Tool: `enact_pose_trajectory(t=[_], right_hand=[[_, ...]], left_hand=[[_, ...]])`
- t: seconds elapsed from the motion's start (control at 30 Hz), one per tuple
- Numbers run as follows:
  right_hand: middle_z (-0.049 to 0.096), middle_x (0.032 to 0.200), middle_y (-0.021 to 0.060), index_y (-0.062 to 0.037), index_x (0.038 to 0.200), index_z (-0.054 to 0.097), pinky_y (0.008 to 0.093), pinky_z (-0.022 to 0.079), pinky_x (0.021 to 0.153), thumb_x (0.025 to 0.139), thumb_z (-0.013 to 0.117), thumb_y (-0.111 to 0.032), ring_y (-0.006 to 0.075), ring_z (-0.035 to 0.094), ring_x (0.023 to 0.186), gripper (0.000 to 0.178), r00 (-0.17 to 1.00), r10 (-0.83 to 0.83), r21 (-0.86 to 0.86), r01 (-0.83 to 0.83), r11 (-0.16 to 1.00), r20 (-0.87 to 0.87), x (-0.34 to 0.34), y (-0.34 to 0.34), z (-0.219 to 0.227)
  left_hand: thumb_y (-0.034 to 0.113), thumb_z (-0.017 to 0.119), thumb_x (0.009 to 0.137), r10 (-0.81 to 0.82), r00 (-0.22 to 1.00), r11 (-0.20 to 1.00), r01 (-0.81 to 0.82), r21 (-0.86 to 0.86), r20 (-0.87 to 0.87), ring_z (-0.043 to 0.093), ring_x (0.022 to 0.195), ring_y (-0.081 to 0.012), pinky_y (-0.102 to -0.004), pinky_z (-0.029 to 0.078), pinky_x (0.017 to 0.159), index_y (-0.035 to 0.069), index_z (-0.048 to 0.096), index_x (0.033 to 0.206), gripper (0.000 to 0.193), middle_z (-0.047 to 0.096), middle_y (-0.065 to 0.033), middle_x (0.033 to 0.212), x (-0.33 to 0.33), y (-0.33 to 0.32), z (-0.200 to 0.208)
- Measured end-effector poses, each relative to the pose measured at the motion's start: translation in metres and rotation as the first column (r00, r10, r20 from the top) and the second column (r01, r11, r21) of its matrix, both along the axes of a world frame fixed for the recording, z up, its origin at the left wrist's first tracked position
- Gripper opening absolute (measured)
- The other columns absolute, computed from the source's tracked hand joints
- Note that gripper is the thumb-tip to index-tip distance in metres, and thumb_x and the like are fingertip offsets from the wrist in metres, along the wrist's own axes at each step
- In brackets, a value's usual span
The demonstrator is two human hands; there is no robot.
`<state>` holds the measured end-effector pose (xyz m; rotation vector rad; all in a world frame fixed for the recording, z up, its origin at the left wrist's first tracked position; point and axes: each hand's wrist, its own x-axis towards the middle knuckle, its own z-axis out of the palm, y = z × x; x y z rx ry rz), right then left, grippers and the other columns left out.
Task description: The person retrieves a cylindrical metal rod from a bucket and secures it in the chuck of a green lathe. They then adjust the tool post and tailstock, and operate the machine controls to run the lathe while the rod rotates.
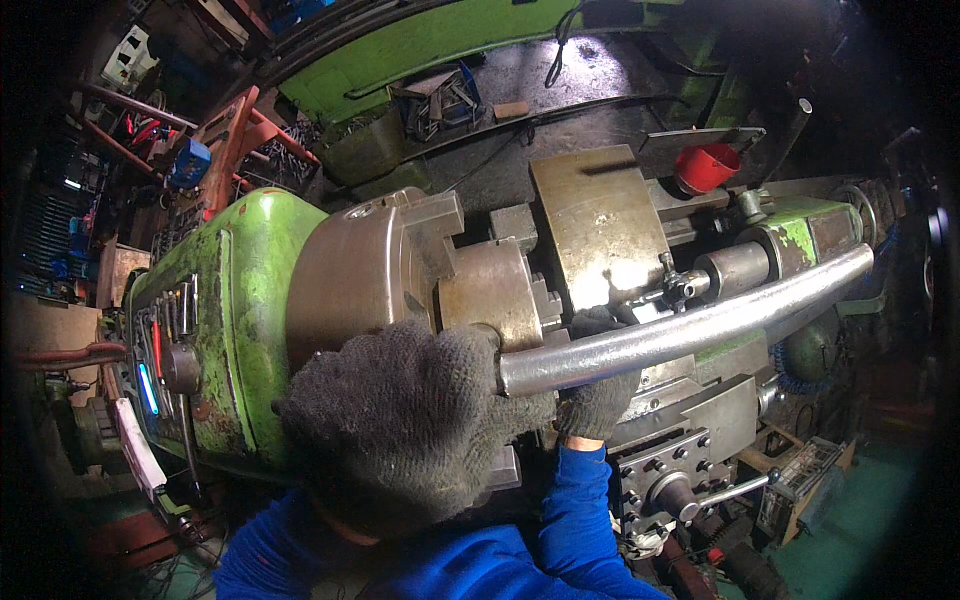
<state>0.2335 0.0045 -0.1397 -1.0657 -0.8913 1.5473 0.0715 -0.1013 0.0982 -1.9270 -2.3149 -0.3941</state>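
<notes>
My left hand (400,420), in a dark grey knit glove, is large in the foreground, in front of the lathe chuck (345,270). It is curled closed; what sits inside it is hidden. A long, slightly dented metal pipe (680,335) begins at this glove's right side and slants up to the right. My right hand (598,405), gloved alike, lies behind the pipe around its left third. Part of that hand shows below the pipe, and its fingers are mostly covered. Beyond both hands, a squarish steel piece (487,295) is at the chuck jaws.
Left stands the green headstock (265,230), with tools on its top. A bent steel plate (600,220) and a red cup (705,168) lie beyond the chuck. The tailstock (800,235) is at the right. Nearer are a bolted tool post (672,480) and its lever (735,492).
</notes>
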Motion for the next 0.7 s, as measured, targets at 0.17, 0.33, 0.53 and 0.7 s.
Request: enact_pose_trajectory(t=[0.17, 0.33, 0.53, 0.7], right_hand=[[0.073, 0.131, 0.0132, -0.0023, 0.148, 0.061, 0.0349, 0.060, 0.099, 0.112, 0.070, -0.019, 0.0204, 0.073, 0.112, 0.040, 0.992, 0.034, 0.058, -0.027, 0.998, -0.119, 0.000, 0.004, -0.012], [0.073, 0.132, 0.0132, -0.0061, 0.152, 0.059, 0.0348, 0.061, 0.101, 0.115, 0.070, -0.025, 0.0188, 0.071, 0.115, 0.043, 0.991, 0.008, 0.204, 0.019, 0.979, -0.132, -0.006, 0.003, -0.019], [0.073, 0.131, 0.0134, -0.0024, 0.152, 0.060, 0.0352, 0.062, 0.096, 0.112, 0.074, -0.029, 0.0178, 0.071, 0.113, 0.050, 1.000, -0.023, 0.114, 0.021, 0.993, 0.015, -0.004, 0.006, -0.019], [0.072, 0.133, 0.0155, 0.0011, 0.142, 0.068, 0.0371, 0.060, 0.099, 0.110, 0.070, -0.019, 0.0218, 0.073, 0.112, 0.038, 0.996, 0.047, -0.009, -0.046, 0.999, 0.079, -0.010, 0.014, -0.019]], left_hand=[[0.041, 0.092, 0.076, -0.007, 1.000, 0.999, 0.007, -0.034, 0.027, 0.065, 0.064, -0.0301, -0.0502, 0.048, 0.055, 0.009, 0.075, 0.118, 0.055, 0.062, -0.0095, 0.082, 0.006, -0.003, 0.003], [0.038, 0.096, 0.075, 0.049, 0.999, 0.996, -0.049, -0.075, 0.001, 0.067, 0.068, -0.0380, -0.0546, 0.050, 0.061, 0.006, 0.078, 0.107, 0.049, 0.067, -0.0144, 0.085, 0.021, -0.005, 0.013], [0.044, 0.096, 0.075, 0.063, 0.997, 0.991, -0.057, -0.122, 0.043, 0.069, 0.069, -0.0386, -0.0546, 0.053, 0.063, 0.008, 0.080, 0.104, 0.049, 0.068, -0.0147, 0.083, 0.023, -0.008, 0.013], [0.053, 0.090, 0.078, 0.133, 0.991, 0.957, -0.125, -0.262, 0.012, 0.070, 0.068, -0.0313, -0.0530, 0.053, 0.058, 0.016, 0.074, 0.133, 0.067, 0.065, -0.0094, 0.086, 0.026, -0.009, 0.006]])
